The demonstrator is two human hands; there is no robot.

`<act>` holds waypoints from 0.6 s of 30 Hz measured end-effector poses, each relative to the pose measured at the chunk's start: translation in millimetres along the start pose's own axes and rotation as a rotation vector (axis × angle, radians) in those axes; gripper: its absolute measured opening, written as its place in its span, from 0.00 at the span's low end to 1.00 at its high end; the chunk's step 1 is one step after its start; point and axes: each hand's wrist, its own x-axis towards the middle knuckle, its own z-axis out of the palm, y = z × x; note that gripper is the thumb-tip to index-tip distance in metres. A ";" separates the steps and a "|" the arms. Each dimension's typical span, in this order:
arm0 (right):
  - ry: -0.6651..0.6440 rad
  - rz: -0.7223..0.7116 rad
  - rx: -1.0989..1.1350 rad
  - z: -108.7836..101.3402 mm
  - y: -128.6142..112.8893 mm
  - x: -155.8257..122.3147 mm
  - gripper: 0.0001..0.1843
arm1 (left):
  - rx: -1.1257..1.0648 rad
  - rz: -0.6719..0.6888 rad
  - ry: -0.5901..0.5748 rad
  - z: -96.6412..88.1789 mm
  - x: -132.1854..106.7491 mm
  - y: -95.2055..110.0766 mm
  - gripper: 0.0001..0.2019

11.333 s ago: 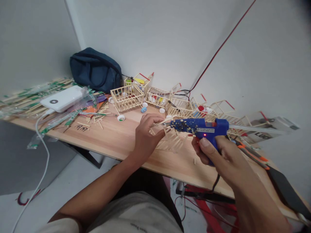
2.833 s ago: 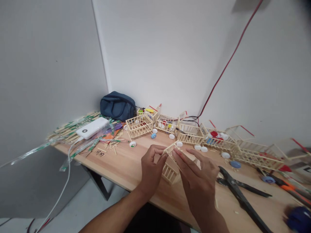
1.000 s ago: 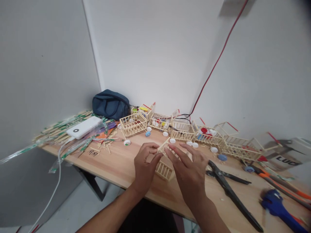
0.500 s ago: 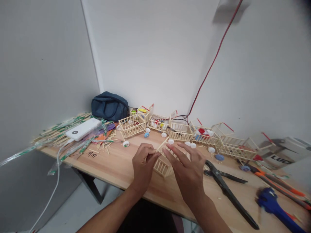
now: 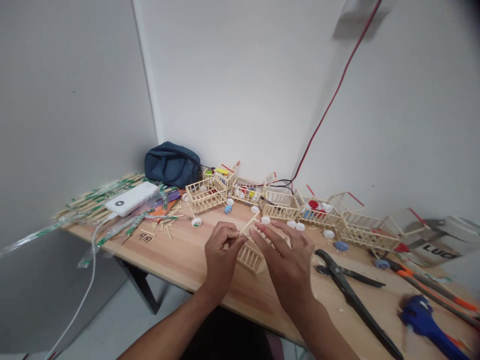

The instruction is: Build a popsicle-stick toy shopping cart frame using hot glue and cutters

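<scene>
My left hand (image 5: 222, 256) pinches a thin wooden stick (image 5: 249, 223) between thumb and forefinger. The stick slants up and away over a small basket frame of wooden sticks (image 5: 250, 258). My right hand (image 5: 287, 257) is bent around the frame's right side, fingertips at the stick and the top edge; its fingers hide much of that side. Just beyond my hands lie a white bottle cap (image 5: 265, 220) and a blue cap (image 5: 228, 209). To the right of my right hand rest black-handled cutters (image 5: 347, 290).
Several stick carts with cap wheels, including a front-left cart (image 5: 206, 195), line the wall. A blue pouch (image 5: 172, 164), white power bank (image 5: 132, 198) and bundled sticks (image 5: 93, 202) occupy the left. Orange-handled pliers (image 5: 431, 285), a blue glue gun (image 5: 425, 320) and a container (image 5: 437, 247) stand right.
The view has shifted slightly, so the table's things appear a little further right. My hands keep nearly the same hold on the stick and frame.
</scene>
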 end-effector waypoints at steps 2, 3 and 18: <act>-0.009 -0.002 -0.008 0.5 0.1 0.1 0.12 | 0.002 -0.001 0.003 0.4 0.5 1.1 0.07; -0.012 -0.001 -0.008 0.8 0.2 0.0 0.12 | 0.004 -0.005 0.005 0.6 0.6 1.6 0.07; -0.018 -0.012 -0.018 0.4 1.3 0.1 0.12 | -0.001 -0.053 0.013 4.7 -3.4 1.0 0.10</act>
